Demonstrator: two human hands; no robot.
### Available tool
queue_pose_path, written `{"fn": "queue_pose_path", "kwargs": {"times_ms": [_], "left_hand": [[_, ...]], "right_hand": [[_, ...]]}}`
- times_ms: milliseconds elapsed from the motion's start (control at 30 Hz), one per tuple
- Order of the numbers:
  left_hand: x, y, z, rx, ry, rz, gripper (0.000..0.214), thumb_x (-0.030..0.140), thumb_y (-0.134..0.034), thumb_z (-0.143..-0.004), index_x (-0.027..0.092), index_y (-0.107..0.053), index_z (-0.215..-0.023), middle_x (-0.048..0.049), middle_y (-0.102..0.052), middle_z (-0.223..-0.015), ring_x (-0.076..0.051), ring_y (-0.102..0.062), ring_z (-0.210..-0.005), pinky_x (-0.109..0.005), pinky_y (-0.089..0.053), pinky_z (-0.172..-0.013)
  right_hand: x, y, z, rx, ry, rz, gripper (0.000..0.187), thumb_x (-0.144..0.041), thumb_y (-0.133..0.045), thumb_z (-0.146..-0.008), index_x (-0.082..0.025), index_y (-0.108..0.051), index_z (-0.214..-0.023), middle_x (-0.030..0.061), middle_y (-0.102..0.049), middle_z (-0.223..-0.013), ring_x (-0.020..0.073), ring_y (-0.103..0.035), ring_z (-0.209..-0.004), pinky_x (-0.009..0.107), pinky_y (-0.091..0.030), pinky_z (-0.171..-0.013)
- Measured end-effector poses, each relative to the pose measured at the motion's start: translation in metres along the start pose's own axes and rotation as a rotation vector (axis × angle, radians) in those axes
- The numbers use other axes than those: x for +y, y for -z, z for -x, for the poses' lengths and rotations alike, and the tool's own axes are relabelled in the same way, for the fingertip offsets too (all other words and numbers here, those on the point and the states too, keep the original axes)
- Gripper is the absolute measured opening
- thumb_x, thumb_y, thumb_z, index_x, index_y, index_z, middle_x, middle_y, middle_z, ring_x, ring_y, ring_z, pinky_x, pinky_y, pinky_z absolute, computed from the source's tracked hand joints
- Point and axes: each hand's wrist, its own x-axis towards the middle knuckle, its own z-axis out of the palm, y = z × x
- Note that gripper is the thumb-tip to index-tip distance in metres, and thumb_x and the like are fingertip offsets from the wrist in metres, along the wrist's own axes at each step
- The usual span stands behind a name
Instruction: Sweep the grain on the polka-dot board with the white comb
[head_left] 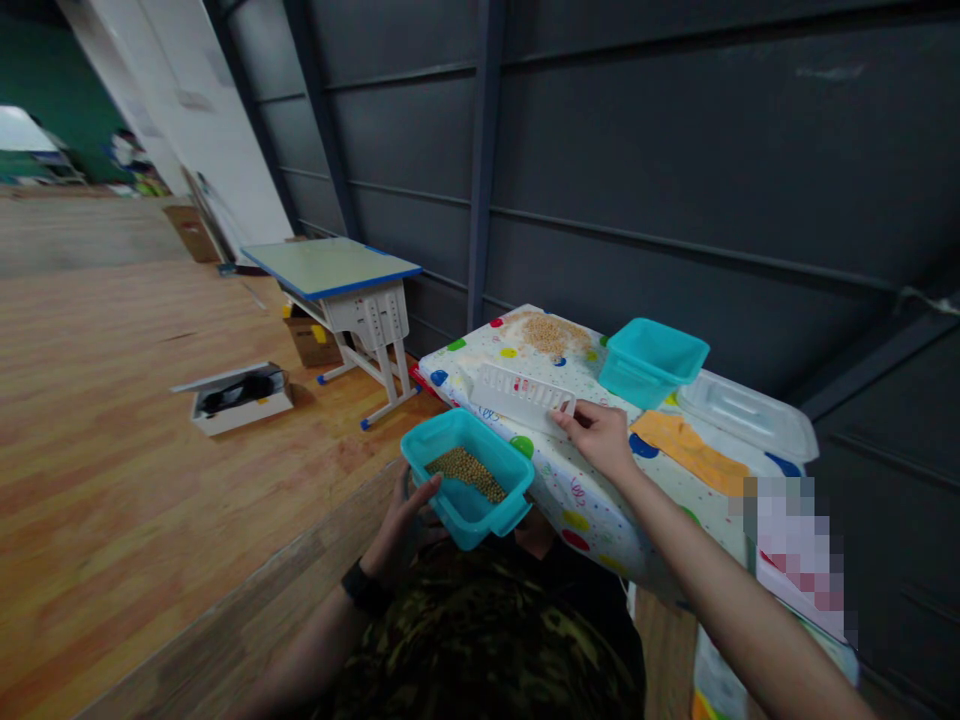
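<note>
My left hand [409, 525] is closed on the near-left side of a teal plastic container [461, 512], with the thumb over its rim. Some small round yellow-brown beans [466, 470] lie in the bottom. The container is held off the table's front edge, slightly tilted. My right hand [598, 437] pinches the right end of a long white plastic piece with a row of slots [517, 395], between thumb and fingers. That piece is at the table's left front part, just beyond the container. Behind it a pile of pale grains or beans [551, 335] is spread on the tablecloth.
A second teal container [652, 362] stands at the back of the cloth-covered table [495, 352], near a clear lid [750, 412] and an orange cloth [690, 450]. A school desk [334, 268] and an open white box [244, 400] are to the left. A dark wall [675, 180] rises behind.
</note>
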Motion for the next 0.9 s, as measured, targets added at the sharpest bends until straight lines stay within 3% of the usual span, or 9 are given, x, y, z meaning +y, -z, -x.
{"fn": "queue_pose_path", "kwargs": {"times_ms": [233, 500, 900], "left_hand": [[0.0005, 0.0, 0.0024, -0.002, -0.007, -0.004, 0.11, 0.05, -0.104, -0.09, 0.035, -0.043, -0.18, -0.0214, -0.085, -0.145, -0.041, -0.092, -0.115, -0.053, -0.078, -0.089], [0.0011, -0.0011, 0.0011, 0.001, -0.001, 0.008, 0.116, 0.049, -0.106, -0.088, 0.034, -0.041, -0.182, -0.0229, -0.086, -0.144, -0.043, -0.092, -0.112, -0.057, -0.078, -0.089], [0.0026, -0.001, 0.0022, -0.001, 0.008, 0.005, 0.113, 0.049, -0.106, -0.089, 0.034, -0.043, -0.182, -0.0241, -0.083, -0.149, -0.043, -0.091, -0.118, -0.052, -0.078, -0.088]], "right_hand": [[-0.0027, -0.0007, -0.0001, 0.043, 0.011, 0.01, 0.067, -0.076, -0.066, -0.099, -0.029, -0.046, -0.056, -0.0015, -0.043, -0.05, 0.0165, -0.041, -0.052, 0.034, -0.03, -0.056], [-0.0015, 0.0002, -0.0004, 0.052, -0.016, 0.01, 0.065, -0.075, -0.067, -0.097, -0.029, -0.048, -0.057, -0.0008, -0.047, -0.051, 0.0171, -0.043, -0.053, 0.034, -0.03, -0.056], [-0.0026, 0.0013, -0.001, 0.023, -0.044, -0.011, 0.067, -0.078, -0.068, -0.096, -0.028, -0.049, -0.056, -0.0001, -0.05, -0.051, 0.0174, -0.045, -0.054, 0.034, -0.031, -0.057]]}}
